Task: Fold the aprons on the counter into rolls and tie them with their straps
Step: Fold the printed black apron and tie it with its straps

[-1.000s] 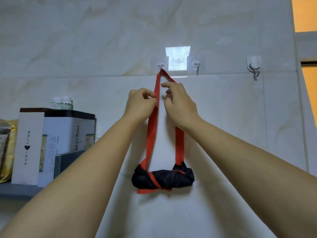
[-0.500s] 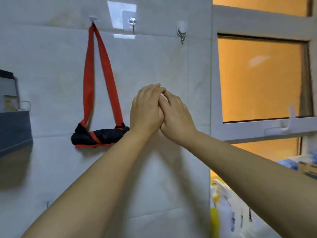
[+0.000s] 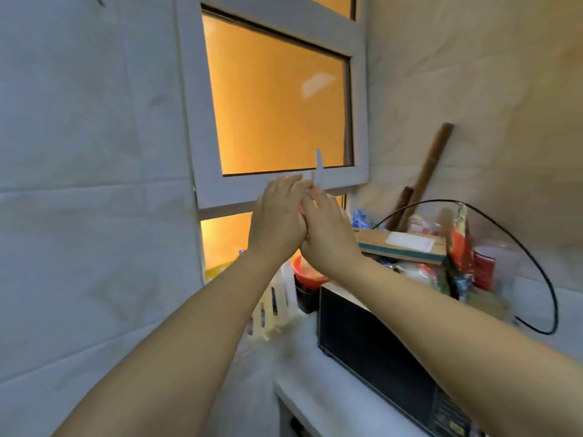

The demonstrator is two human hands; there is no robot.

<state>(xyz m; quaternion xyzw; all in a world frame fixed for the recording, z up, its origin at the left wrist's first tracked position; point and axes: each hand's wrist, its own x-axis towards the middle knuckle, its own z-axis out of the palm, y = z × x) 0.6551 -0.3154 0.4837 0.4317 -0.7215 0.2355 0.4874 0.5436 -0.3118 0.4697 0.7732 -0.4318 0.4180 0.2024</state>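
Note:
No apron is in view. My left hand (image 3: 277,216) and my right hand (image 3: 328,234) are raised in front of the window (image 3: 277,99), pressed palm against palm with the fingers stretched upward. Neither hand holds anything. Their fingertips are just below the white window handle (image 3: 318,168). Both forearms reach in from the bottom of the frame.
A black microwave (image 3: 378,351) stands on the white counter (image 3: 303,373) at lower right. On top of it lie a flat cardboard box (image 3: 400,247), bags and a looping black cable (image 3: 536,247). A wooden stick (image 3: 432,162) leans in the corner. An orange bowl (image 3: 303,272) sits behind my hands.
My view has swung right, away from the hooks; the rolled black apron hanging by its red strap has left the frame. My hands let go of the strap and came together.

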